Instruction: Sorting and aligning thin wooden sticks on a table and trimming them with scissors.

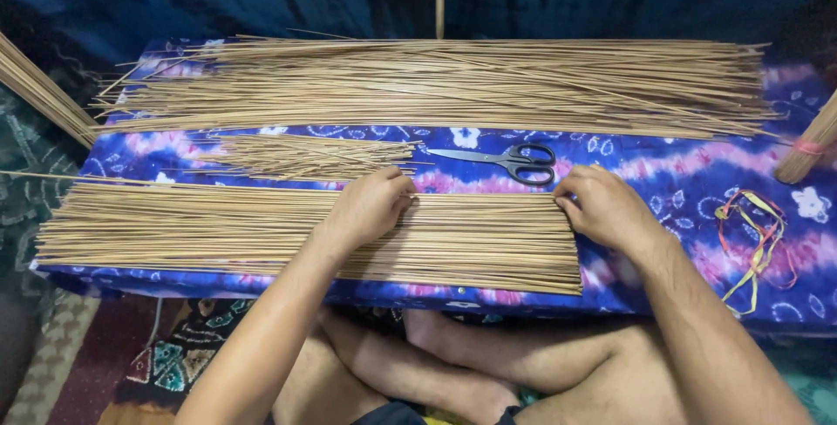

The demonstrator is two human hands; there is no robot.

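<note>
A flat layer of thin tan sticks lies along the near edge of a board wrapped in blue and pink floral cloth. My left hand rests palm down on the top edge of this layer near its middle, fingers curled on the sticks. My right hand presses against the layer's right ends, fingertips touching the stick tips. Black scissors lie shut just beyond my hands.
A large heap of long sticks spans the far side of the board. A small pile of short pieces lies left of the scissors. Coloured rubber bands lie at right. Tied stick bundles poke in from right and left. My crossed legs are below.
</note>
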